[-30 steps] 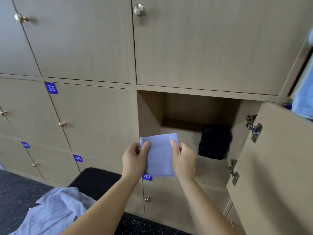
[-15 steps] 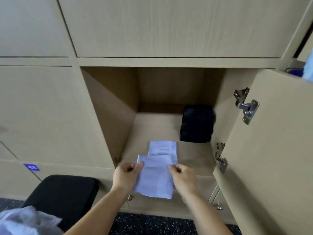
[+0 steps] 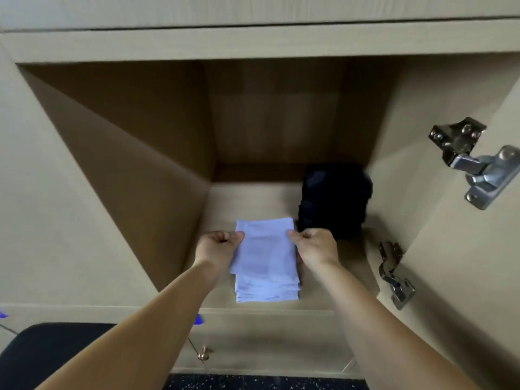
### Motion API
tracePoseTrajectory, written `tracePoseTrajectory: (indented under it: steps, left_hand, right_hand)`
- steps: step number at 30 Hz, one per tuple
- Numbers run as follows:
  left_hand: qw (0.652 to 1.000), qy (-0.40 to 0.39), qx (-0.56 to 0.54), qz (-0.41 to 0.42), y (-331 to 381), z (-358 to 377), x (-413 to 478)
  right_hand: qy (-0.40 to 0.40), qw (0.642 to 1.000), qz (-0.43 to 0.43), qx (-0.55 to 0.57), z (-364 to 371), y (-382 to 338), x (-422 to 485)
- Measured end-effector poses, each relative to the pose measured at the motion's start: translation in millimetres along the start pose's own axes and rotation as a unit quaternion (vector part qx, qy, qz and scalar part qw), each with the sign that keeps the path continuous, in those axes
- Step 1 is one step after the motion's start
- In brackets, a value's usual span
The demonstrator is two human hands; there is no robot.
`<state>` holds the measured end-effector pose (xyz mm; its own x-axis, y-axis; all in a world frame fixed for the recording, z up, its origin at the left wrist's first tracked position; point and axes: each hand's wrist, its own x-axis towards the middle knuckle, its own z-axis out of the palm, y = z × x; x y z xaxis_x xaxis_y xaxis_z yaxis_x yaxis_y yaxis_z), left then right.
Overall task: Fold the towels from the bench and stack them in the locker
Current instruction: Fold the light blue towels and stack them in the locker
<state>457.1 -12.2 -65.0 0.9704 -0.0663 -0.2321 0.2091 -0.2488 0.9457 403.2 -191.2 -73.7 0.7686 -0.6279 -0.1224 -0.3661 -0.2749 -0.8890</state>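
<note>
A folded pale blue towel lies over a small stack of folded pale blue towels on the floor of the open locker. My left hand pinches the top towel's left edge. My right hand pinches its right edge. Both forearms reach into the locker from below. Whether the top towel rests fully on the stack cannot be told.
A dark folded bundle stands at the back right of the locker floor, close to my right hand. The open door with two metal hinges is at the right. A black bench sits at the lower left.
Both hands have carried the folded towel forward into the locker and lowered it over the stack. The view has moved closer; the loose towels on the bench have left the frame.
</note>
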Motion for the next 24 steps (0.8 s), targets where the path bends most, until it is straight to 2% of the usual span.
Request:
tracePoseTrajectory:
  steps: [11, 13, 16, 19, 22, 24]
  left_hand:
    - [0.999, -0.006, 0.046, 0.004, -45.3, 10.4, 13.7]
    - [0.998, -0.010, 0.062, 0.023, -47.0, 8.7, 13.4]
    - [0.989, 0.002, 0.119, 0.090, -40.4, 2.7, 7.3]
    - [0.962, -0.021, 0.187, 0.197, -28.0, -3.4, -4.3]
    - [0.910, -0.084, 0.306, 0.267, -27.7, -4.2, -5.7]
    - [0.891, -0.120, 0.349, 0.264, -33.9, -5.1, -5.3]
  right_hand:
    - [-0.002, 0.998, 0.005, -0.058, 11.0, 35.6, 4.6]
    - [0.009, 0.997, -0.033, -0.063, 8.5, 35.8, 0.1]
    - [0.003, 0.988, -0.147, -0.045, -0.7, 31.3, -6.2]
    - [-0.074, 0.967, -0.230, -0.080, -9.2, 21.6, -11.4]
    - [-0.156, 0.951, -0.222, -0.151, -11.6, 17.8, -15.4]
    - [-0.175, 0.950, -0.198, -0.167, -11.2, 22.5, -16.6]
